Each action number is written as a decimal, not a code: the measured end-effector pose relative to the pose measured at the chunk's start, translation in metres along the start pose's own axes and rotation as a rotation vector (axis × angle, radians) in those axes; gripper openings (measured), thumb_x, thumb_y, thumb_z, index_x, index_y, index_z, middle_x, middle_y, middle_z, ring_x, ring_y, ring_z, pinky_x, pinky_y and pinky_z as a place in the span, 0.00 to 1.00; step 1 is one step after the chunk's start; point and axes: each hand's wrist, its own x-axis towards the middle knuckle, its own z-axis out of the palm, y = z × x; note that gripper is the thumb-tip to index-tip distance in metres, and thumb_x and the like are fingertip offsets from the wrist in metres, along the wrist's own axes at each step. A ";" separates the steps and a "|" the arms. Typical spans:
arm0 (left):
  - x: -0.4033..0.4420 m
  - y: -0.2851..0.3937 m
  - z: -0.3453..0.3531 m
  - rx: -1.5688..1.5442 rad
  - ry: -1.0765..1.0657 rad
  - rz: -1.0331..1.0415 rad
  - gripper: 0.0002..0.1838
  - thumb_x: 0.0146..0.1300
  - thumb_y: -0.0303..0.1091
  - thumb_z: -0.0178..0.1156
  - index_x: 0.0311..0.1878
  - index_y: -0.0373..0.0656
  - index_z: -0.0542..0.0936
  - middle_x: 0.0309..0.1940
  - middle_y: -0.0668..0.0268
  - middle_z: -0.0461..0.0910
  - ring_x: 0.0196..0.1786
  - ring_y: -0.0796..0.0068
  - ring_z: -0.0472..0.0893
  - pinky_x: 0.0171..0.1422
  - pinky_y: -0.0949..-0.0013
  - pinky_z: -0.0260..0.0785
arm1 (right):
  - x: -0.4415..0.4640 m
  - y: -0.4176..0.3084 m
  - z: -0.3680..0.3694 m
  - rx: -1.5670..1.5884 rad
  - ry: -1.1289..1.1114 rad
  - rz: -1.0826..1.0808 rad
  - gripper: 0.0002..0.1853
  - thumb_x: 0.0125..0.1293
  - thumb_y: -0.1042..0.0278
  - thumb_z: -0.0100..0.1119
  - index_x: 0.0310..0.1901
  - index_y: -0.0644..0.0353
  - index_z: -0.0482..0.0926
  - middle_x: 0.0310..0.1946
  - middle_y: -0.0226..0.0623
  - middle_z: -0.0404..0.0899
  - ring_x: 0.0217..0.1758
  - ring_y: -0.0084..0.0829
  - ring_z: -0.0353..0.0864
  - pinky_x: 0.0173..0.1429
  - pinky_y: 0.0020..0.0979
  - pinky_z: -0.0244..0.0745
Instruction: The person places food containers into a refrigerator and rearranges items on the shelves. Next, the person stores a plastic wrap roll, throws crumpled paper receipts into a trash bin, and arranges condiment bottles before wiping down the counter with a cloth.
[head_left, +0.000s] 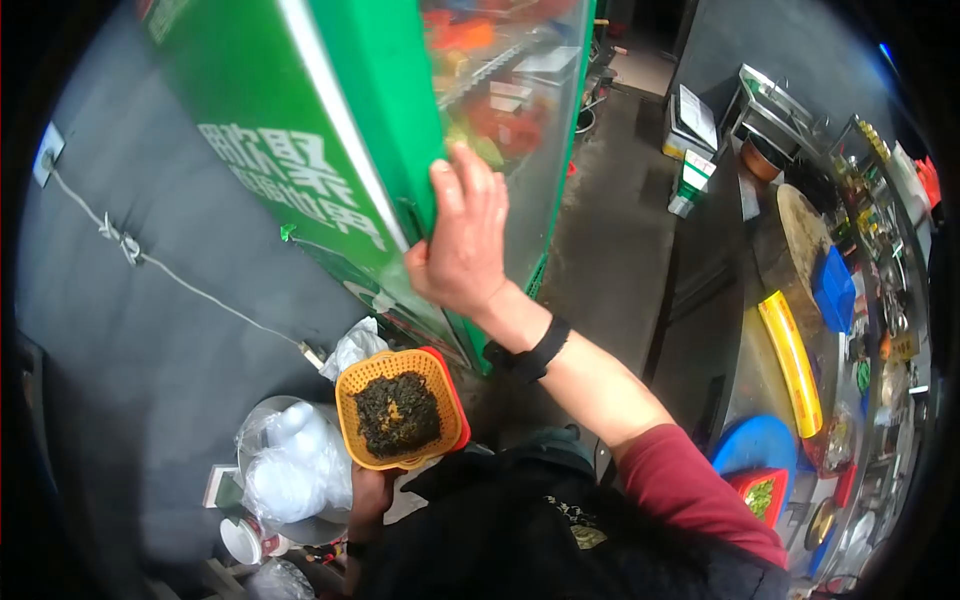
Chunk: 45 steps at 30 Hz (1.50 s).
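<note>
My left hand [372,490] holds a yellow plastic basket [348,400] from below, and most of its fingers are hidden under it. A red container [458,405] sits nested against the basket. Dark, crumbly food [398,412] with a lighter patch in the middle lies inside. My right hand [465,235], with a black band at the wrist, grips the edge of the green refrigerator door [375,130]. Through the door's glass [520,110], blurred red, orange and yellow goods show on the shelves.
Plastic-wrapped white bundles [295,465] stand in a tub at lower left. A cord [215,290] runs along the dark wall. On the right, a counter holds a yellow film roll [790,360], a blue tray [833,290] and a red container of chopped greens [760,497].
</note>
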 end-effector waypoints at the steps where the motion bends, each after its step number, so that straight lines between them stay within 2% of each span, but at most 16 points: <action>1: 0.000 -0.001 0.003 -0.001 0.009 -0.008 0.14 0.67 0.32 0.53 0.53 0.38 0.73 0.45 0.58 0.80 0.39 0.66 0.83 0.35 0.68 0.79 | 0.001 0.000 0.000 -0.007 0.006 0.012 0.41 0.35 0.81 0.53 0.60 0.69 0.61 0.59 0.60 0.59 0.63 0.59 0.61 0.66 0.52 0.56; 4: 0.005 0.001 0.011 0.014 0.021 -0.024 0.14 0.67 0.32 0.53 0.54 0.38 0.73 0.45 0.58 0.80 0.40 0.66 0.83 0.35 0.68 0.78 | -0.001 0.000 -0.004 0.015 -0.019 0.002 0.43 0.34 0.84 0.51 0.63 0.71 0.60 0.62 0.62 0.57 0.63 0.60 0.62 0.63 0.51 0.60; 7: 0.005 0.002 0.019 0.021 0.023 -0.024 0.14 0.67 0.32 0.53 0.54 0.39 0.73 0.45 0.58 0.80 0.40 0.66 0.83 0.35 0.68 0.78 | -0.004 0.001 -0.013 0.018 -0.040 -0.001 0.42 0.38 0.78 0.55 0.64 0.67 0.61 0.64 0.60 0.58 0.64 0.57 0.62 0.59 0.54 0.63; 14: 0.011 -0.007 0.052 0.022 -0.001 -0.003 0.14 0.66 0.32 0.54 0.54 0.39 0.73 0.46 0.59 0.79 0.40 0.67 0.82 0.36 0.68 0.78 | -0.019 0.049 -0.130 0.160 -0.031 -0.069 0.45 0.31 0.85 0.51 0.63 0.70 0.62 0.61 0.59 0.63 0.64 0.55 0.66 0.66 0.47 0.63; 18: 0.027 -0.010 0.094 0.060 -0.085 0.002 0.15 0.66 0.32 0.54 0.54 0.39 0.73 0.46 0.59 0.79 0.41 0.67 0.82 0.37 0.68 0.78 | -0.051 0.095 -0.231 0.115 -0.079 0.072 0.41 0.40 0.81 0.51 0.65 0.72 0.60 0.59 0.57 0.67 0.62 0.53 0.69 0.66 0.43 0.62; 19: 0.033 -0.010 0.106 0.071 -0.112 0.002 0.15 0.66 0.32 0.54 0.54 0.39 0.73 0.46 0.59 0.79 0.41 0.67 0.82 0.37 0.68 0.78 | -0.057 0.108 -0.254 0.106 -0.055 0.121 0.40 0.41 0.80 0.51 0.64 0.73 0.61 0.58 0.53 0.70 0.60 0.47 0.72 0.66 0.39 0.63; 21: 0.043 -0.011 0.132 0.111 -0.164 -0.003 0.15 0.66 0.32 0.54 0.54 0.39 0.73 0.46 0.59 0.79 0.41 0.67 0.82 0.37 0.68 0.78 | -0.065 0.132 -0.295 0.269 -0.030 0.467 0.37 0.42 0.79 0.51 0.62 0.73 0.65 0.57 0.45 0.72 0.61 0.34 0.71 0.66 0.34 0.62; 26: 0.059 -0.030 0.169 0.150 -0.189 -0.112 0.15 0.66 0.32 0.54 0.54 0.40 0.73 0.46 0.60 0.79 0.41 0.68 0.82 0.37 0.68 0.77 | -0.069 0.195 -0.355 0.334 0.138 0.589 0.45 0.42 0.78 0.50 0.69 0.67 0.54 0.63 0.42 0.65 0.68 0.36 0.63 0.70 0.36 0.57; 28: 0.070 -0.046 0.174 -0.040 -0.048 -0.299 0.14 0.66 0.30 0.52 0.53 0.37 0.73 0.45 0.57 0.79 0.39 0.67 0.83 0.34 0.70 0.79 | -0.068 0.229 -0.364 0.294 0.219 0.601 0.45 0.44 0.80 0.51 0.71 0.63 0.52 0.62 0.41 0.65 0.63 0.34 0.67 0.63 0.34 0.66; 33: 0.087 -0.055 0.198 -0.068 0.017 -0.371 0.14 0.64 0.23 0.49 0.52 0.39 0.73 0.43 0.59 0.80 0.41 0.66 0.82 0.37 0.68 0.79 | -0.059 0.321 -0.387 0.210 0.335 0.665 0.40 0.48 0.87 0.49 0.68 0.62 0.56 0.52 0.38 0.71 0.45 0.27 0.74 0.46 0.28 0.74; 37: 0.115 -0.066 0.204 -0.065 0.042 -0.442 0.14 0.64 0.23 0.49 0.53 0.40 0.73 0.44 0.59 0.80 0.41 0.66 0.82 0.36 0.68 0.79 | -0.072 0.369 -0.399 0.171 0.346 0.709 0.38 0.48 0.85 0.52 0.66 0.62 0.59 0.49 0.37 0.72 0.46 0.28 0.73 0.49 0.28 0.72; 39: 0.133 -0.072 0.204 -0.055 0.058 -0.456 0.14 0.64 0.23 0.50 0.53 0.41 0.73 0.44 0.59 0.80 0.42 0.66 0.81 0.36 0.66 0.78 | -0.081 0.382 -0.395 0.057 0.340 0.676 0.31 0.52 0.81 0.53 0.62 0.63 0.64 0.45 0.34 0.74 0.46 0.26 0.72 0.52 0.27 0.67; 41: 0.150 -0.079 0.208 -0.085 0.020 -0.462 0.13 0.65 0.25 0.51 0.53 0.41 0.73 0.44 0.60 0.80 0.42 0.65 0.81 0.37 0.65 0.78 | -0.105 0.378 -0.380 -0.025 0.447 0.734 0.34 0.51 0.80 0.56 0.63 0.68 0.61 0.60 0.43 0.66 0.62 0.34 0.65 0.67 0.31 0.57; 42: 0.159 -0.082 0.209 -0.108 -0.016 -0.459 0.13 0.65 0.26 0.52 0.52 0.41 0.73 0.44 0.60 0.80 0.42 0.65 0.81 0.38 0.64 0.78 | -0.112 0.360 -0.356 0.057 0.560 0.743 0.32 0.53 0.79 0.55 0.63 0.69 0.60 0.60 0.44 0.66 0.62 0.35 0.65 0.68 0.33 0.57; 44: 0.174 -0.091 0.209 -0.145 -0.046 -0.427 0.13 0.65 0.28 0.53 0.52 0.42 0.74 0.45 0.60 0.80 0.42 0.64 0.81 0.39 0.63 0.77 | -0.155 0.328 -0.312 -0.080 0.535 0.991 0.30 0.56 0.78 0.54 0.62 0.64 0.62 0.51 0.37 0.68 0.53 0.29 0.68 0.59 0.32 0.66; 45: 0.183 -0.095 0.211 -0.167 -0.098 -0.385 0.12 0.66 0.29 0.55 0.52 0.43 0.74 0.45 0.60 0.80 0.42 0.64 0.81 0.40 0.62 0.77 | -0.188 0.322 -0.294 0.001 0.349 1.053 0.27 0.56 0.77 0.54 0.60 0.63 0.63 0.47 0.34 0.68 0.48 0.26 0.69 0.53 0.30 0.69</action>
